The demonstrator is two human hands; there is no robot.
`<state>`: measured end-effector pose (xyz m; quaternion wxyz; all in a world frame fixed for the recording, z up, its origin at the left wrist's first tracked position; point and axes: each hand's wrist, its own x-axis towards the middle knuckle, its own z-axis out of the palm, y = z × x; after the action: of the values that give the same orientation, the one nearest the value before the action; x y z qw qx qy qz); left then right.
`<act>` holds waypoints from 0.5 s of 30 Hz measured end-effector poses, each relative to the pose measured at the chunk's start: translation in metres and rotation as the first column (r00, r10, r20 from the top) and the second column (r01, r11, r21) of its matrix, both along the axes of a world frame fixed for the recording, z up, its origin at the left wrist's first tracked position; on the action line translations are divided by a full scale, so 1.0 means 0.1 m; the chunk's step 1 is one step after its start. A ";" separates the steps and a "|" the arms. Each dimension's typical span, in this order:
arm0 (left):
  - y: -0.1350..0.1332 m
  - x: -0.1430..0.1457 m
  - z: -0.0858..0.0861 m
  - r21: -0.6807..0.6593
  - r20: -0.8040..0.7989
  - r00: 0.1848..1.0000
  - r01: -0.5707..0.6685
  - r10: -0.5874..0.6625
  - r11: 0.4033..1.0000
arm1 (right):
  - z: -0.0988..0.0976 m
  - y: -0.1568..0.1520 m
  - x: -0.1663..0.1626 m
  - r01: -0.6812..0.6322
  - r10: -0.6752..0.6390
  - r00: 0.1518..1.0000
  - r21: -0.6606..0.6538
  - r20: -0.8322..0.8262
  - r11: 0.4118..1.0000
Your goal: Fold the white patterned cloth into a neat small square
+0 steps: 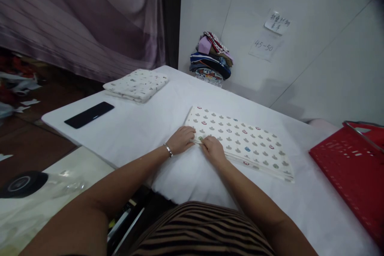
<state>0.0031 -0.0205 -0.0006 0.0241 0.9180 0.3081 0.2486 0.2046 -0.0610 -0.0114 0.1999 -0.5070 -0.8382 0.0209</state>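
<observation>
The folded cloth (243, 138), white with grey and coloured prints, lies flat on the white surface (138, 128). The left grip (182, 140) is clamped on its near left corner — the right grip (214, 150) pinches the near edge just beside it. Most of the cloth stretches beyond and to the right of both — towards the red basket (348, 168), though well short of touching it.
</observation>
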 end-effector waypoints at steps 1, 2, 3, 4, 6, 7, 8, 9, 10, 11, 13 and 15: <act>0.00 0.00 -0.01 0.014 -0.005 1.000 0.008 -0.008 1.000 | 0.00 0.00 0.00 -0.001 0.001 1.000 0.003 0.003 1.000; -0.01 0.00 -0.01 0.027 -0.014 1.000 0.016 -0.016 1.000 | 0.00 -0.01 0.00 -0.003 0.003 1.000 0.006 0.008 1.000; -0.01 0.00 -0.02 0.038 -0.022 1.000 0.022 -0.021 0.999 | -0.01 -0.01 -0.01 -0.007 0.007 1.000 0.009 0.016 1.000; -0.01 0.00 -0.03 0.045 -0.030 0.999 0.024 -0.022 0.999 | -0.01 -0.01 -0.01 -0.009 0.009 1.000 0.011 0.024 1.000; -0.02 0.01 -0.05 0.049 -0.042 0.999 0.018 -0.016 0.999 | -0.01 -0.01 -0.01 -0.013 0.013 0.999 0.014 0.038 1.000; -0.02 0.02 -0.06 0.049 -0.044 0.999 0.016 -0.013 0.999 | -0.01 -0.01 -0.01 -0.012 0.011 0.999 0.014 0.040 1.000; -0.02 0.02 -0.07 0.050 -0.045 0.999 0.013 -0.011 0.999 | -0.01 -0.01 -0.01 -0.012 0.011 0.999 0.015 0.041 1.000; -0.02 0.02 -0.07 0.052 -0.045 0.999 0.011 -0.009 0.999 | -0.01 -0.01 -0.01 -0.011 0.011 0.999 0.016 0.041 1.000; -0.01 0.03 -0.08 0.054 -0.044 0.999 0.009 -0.007 0.998 | -0.01 -0.01 -0.01 -0.012 0.012 0.999 0.018 0.041 1.000; -0.01 0.03 -0.08 0.056 -0.042 0.999 0.008 -0.005 0.998 | 0.00 -0.02 -0.01 -0.015 0.015 0.999 0.020 0.044 1.000; 0.00 0.03 -0.09 0.057 -0.038 0.999 0.007 -0.004 0.998 | 0.00 -0.02 -0.02 -0.021 0.020 0.998 0.023 0.054 1.000; 0.00 0.03 -0.08 0.051 -0.036 0.999 0.015 -0.013 0.999 | 0.01 -0.03 -0.02 -0.026 0.025 0.998 0.021 0.063 0.999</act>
<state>0.0064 -0.0204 -0.0090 -0.0033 0.9247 0.2955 0.2400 0.2027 -0.0643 -0.0104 0.1788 -0.4945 -0.8506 -0.0014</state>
